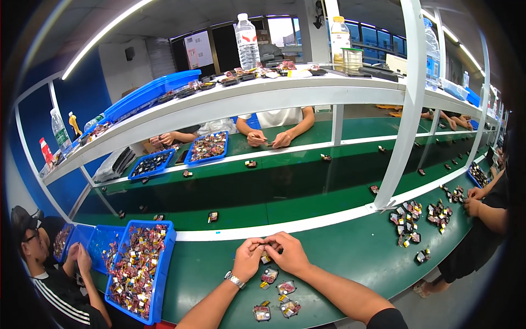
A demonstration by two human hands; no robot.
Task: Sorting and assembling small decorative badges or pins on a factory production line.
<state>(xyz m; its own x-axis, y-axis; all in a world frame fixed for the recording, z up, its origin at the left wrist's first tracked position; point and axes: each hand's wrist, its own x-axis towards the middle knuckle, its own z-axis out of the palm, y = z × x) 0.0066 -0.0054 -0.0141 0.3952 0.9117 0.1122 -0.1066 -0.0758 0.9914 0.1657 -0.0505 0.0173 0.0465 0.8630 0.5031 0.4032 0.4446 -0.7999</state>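
Note:
My left hand (249, 259), with a metal watch on its wrist, and my right hand (289, 254) meet above the green bench. Between their fingertips they pinch a small black part (265, 244), mostly hidden by the fingers. Just below on the bench lie several small electronic assemblies (286, 287) with dark rims, reddish wires and yellow pieces. One of them (266, 259) shows partly under my hands. Left of my forearm, a blue tray (170, 247) is heaped with similar wired pieces.
A white rail (241, 234) edges a dark green conveyor (263, 197) carrying scattered assemblies. White posts (402, 109) hold a shelf (263, 93) with bottles overhead. Co-workers sit left and opposite; another stands right, near piles of assemblies (406, 222).

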